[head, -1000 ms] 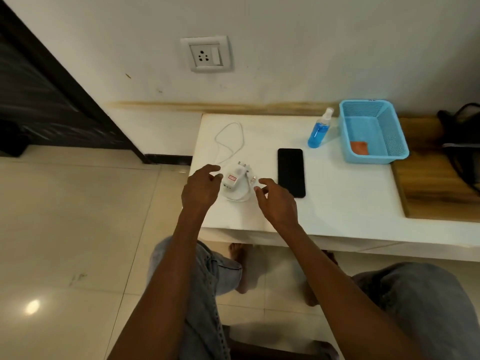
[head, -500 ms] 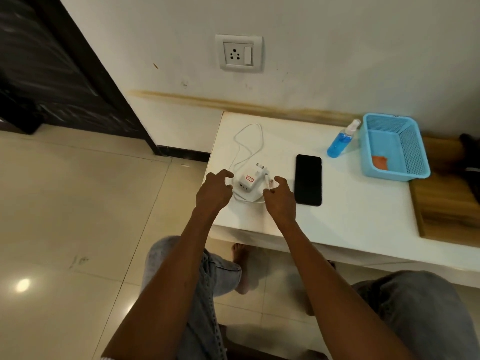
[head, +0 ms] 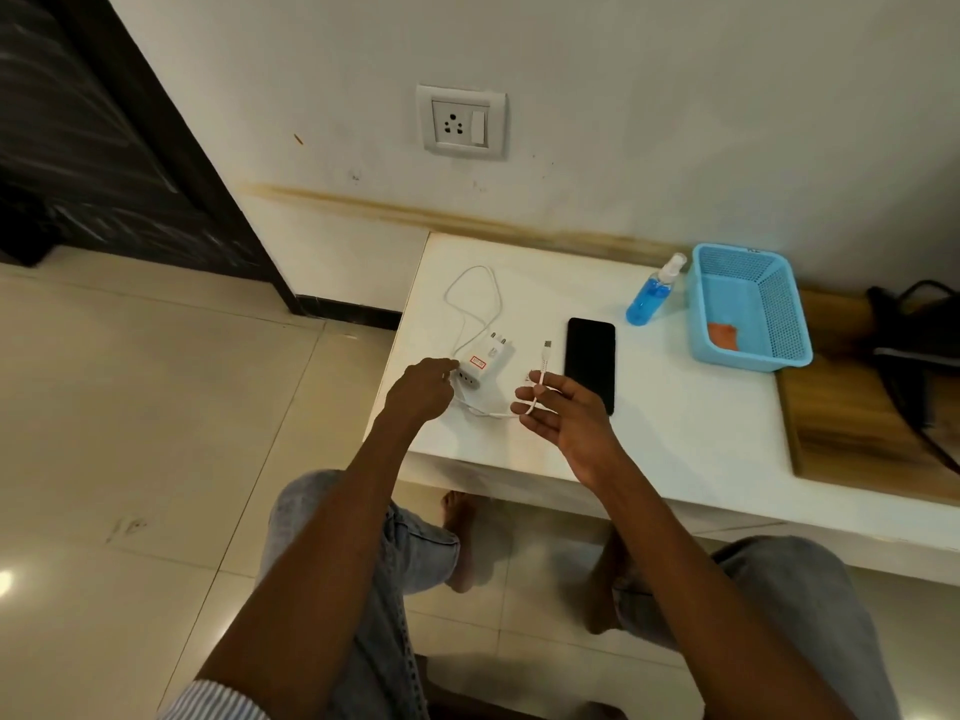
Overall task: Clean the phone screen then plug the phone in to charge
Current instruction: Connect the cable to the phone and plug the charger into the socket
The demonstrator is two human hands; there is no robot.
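A black phone [head: 590, 362] lies screen up on the white table [head: 675, 433]. Left of it sits a white charger plug [head: 483, 363] with a red label, its white cable [head: 475, 304] looping toward the wall. My left hand [head: 423, 389] grips the plug's near end. My right hand [head: 563, 407], palm up, pinches the cable's free end, and the connector [head: 546, 346] sticks up just left of the phone. A wall socket [head: 461, 122] with a switch sits above the table.
A blue spray bottle [head: 652, 297] stands behind the phone. To its right is a blue mesh basket [head: 748, 309] holding an orange cloth [head: 723, 336]. A wooden board [head: 857, 407] and a dark bag [head: 919, 345] lie at far right. My knees are below the table edge.
My right hand has lifted the cable's free end off the plug and turned palm up. My left hand has closed on the plug. The view has shifted left and up.
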